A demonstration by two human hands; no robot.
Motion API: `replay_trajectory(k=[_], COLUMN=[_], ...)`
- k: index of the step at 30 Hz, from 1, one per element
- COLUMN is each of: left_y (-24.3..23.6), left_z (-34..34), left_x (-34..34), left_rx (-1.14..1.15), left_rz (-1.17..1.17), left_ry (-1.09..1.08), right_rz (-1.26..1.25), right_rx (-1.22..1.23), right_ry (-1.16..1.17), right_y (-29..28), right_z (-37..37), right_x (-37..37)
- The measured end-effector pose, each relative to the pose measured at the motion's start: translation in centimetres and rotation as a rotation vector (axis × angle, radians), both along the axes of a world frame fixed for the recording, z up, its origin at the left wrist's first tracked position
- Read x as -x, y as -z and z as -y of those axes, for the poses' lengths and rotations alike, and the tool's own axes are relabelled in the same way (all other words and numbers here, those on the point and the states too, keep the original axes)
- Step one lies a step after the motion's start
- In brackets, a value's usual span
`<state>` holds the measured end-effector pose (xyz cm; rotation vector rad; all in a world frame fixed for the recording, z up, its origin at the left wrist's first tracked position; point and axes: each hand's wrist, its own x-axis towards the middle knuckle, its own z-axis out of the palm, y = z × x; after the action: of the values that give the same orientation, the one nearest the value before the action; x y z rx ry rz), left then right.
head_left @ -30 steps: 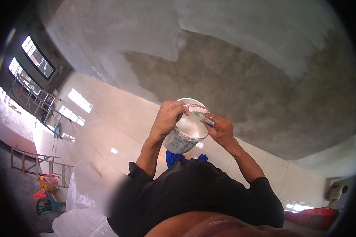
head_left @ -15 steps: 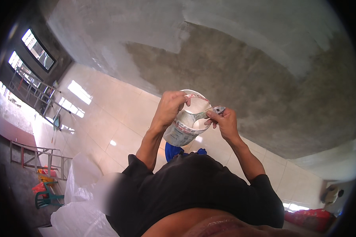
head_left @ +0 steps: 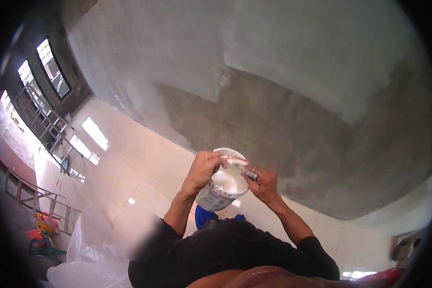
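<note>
With our left hand we pinch a red-and-white band at the top of a round, white plastic bucket with smeared sides, before our body and above the glossy cream tiled floor. Our right hand, apart from the left, is closed around a short, paint-smeared tool at the bucket's mouth; we cannot tell its kind. Inside we see smooth white liquid. Beyond it, we face a patchy grey wall.

The hands partly hide the bucket and tool.
</note>
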<state>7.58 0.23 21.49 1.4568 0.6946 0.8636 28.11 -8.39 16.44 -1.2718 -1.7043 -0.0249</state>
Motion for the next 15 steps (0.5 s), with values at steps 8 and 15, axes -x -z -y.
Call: replay_trajectory(k=[8, 15], left_y=[0.7, 0.3], left_z=[-0.4, 0.4], left_x=[0.0, 0.1], left_rx=[0.016, 0.011], left_rz=[0.015, -0.004], left_ry=[-0.005, -0.028], right_rz=[-0.659, -0.855], right_rx=[0.34, 0.522], right_ry=[-0.12, -0.167], right_y=[-1.4, 1.4], right_z=[1.0, 0.9], right_x=[0.8, -0.5])
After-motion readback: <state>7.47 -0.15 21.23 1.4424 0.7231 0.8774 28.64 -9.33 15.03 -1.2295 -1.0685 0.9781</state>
